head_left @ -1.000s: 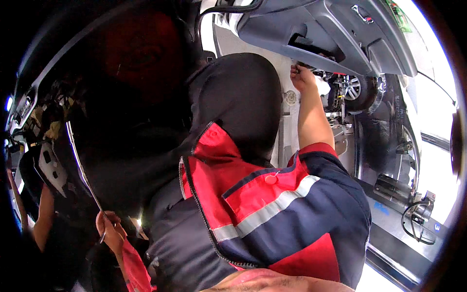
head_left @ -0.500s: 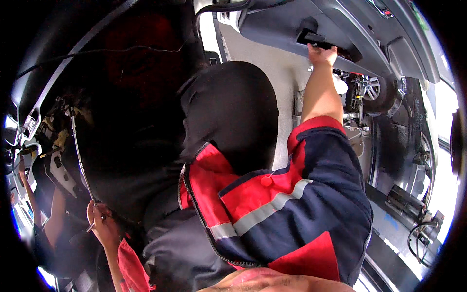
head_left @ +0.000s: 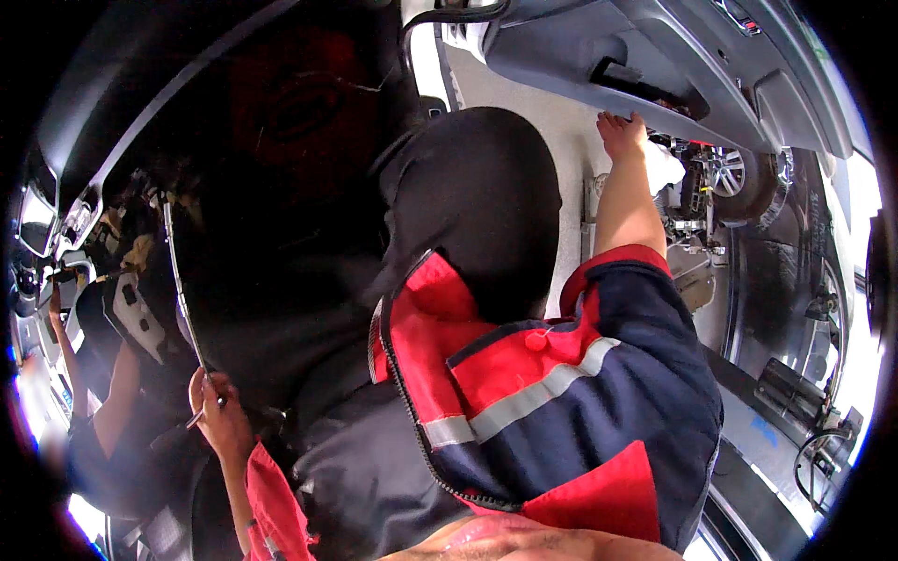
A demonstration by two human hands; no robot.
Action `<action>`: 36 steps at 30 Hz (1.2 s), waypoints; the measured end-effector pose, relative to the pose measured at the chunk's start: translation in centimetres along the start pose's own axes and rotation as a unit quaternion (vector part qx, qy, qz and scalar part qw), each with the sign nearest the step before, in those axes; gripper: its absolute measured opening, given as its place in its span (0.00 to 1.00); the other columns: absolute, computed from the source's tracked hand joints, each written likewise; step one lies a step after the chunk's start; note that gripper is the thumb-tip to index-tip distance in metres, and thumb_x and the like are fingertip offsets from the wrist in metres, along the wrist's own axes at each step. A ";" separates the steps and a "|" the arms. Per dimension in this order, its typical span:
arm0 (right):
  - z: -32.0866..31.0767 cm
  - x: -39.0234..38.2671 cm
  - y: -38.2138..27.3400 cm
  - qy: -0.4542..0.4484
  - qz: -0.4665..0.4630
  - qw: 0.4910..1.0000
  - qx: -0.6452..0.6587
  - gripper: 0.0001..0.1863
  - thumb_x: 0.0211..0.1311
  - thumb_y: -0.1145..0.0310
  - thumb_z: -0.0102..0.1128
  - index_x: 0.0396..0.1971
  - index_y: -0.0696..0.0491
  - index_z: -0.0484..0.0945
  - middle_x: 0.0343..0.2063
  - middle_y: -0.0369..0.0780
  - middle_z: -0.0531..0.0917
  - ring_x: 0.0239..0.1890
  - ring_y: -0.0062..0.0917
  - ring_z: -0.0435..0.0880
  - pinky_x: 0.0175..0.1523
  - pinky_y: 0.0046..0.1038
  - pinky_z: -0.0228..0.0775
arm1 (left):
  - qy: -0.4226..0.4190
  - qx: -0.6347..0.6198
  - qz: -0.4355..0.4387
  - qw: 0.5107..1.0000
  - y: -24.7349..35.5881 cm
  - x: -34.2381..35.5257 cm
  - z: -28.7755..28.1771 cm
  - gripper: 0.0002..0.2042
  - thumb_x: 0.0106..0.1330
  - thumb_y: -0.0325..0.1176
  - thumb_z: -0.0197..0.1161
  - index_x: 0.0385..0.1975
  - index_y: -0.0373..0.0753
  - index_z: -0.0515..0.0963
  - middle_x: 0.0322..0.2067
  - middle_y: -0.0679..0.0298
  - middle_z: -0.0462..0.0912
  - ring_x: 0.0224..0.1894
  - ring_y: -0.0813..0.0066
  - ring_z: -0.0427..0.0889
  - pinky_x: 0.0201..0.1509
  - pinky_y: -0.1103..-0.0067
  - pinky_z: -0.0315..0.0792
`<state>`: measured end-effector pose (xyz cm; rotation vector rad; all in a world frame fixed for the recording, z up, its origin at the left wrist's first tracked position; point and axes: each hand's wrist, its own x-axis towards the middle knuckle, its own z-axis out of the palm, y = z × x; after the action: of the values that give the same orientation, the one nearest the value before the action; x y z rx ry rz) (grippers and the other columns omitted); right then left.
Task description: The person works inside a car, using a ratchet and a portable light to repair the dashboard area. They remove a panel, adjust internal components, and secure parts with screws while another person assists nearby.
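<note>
My left hand is closed around the handle end of a ratchet wrench with a long, thin metal extension bar. The bar runs up and away into the dark footwell, where its far end meets parts too dim to make out. On the other side, my right hand reaches out to the grey door panel. Its fingers are apart, at the lower edge of the door pocket, and I see nothing in them. Dark items lie inside that pocket.
Another person's arms are at the far left, near exposed brackets and wiring. My bent knee in dark trousers fills the middle. Beyond the door stand a wheel, metal parts and a black cylinder-like device.
My right hand has drawn back from inside the door pocket to its lower edge. The view has shifted slightly; my left hand still holds the ratchet wrench.
</note>
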<state>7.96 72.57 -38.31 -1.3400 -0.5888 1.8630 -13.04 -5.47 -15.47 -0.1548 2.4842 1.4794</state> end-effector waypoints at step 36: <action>12.0 -49.0 6.4 -0.359 -0.002 0.204 -0.911 0.25 0.60 0.54 0.54 0.42 0.64 0.77 0.39 0.59 0.81 0.47 0.51 0.81 0.47 0.44 0.73 | -0.053 -0.163 0.035 0.985 -9.8 8.4 6.9 0.11 0.71 0.34 0.59 0.44 0.34 0.81 0.30 0.68 0.81 0.29 0.85 0.75 0.34 0.86 0.70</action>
<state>2.96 30.67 -9.93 -0.8901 -4.0060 0.5983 -17.95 -3.86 -29.15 -0.0450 2.1715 1.8636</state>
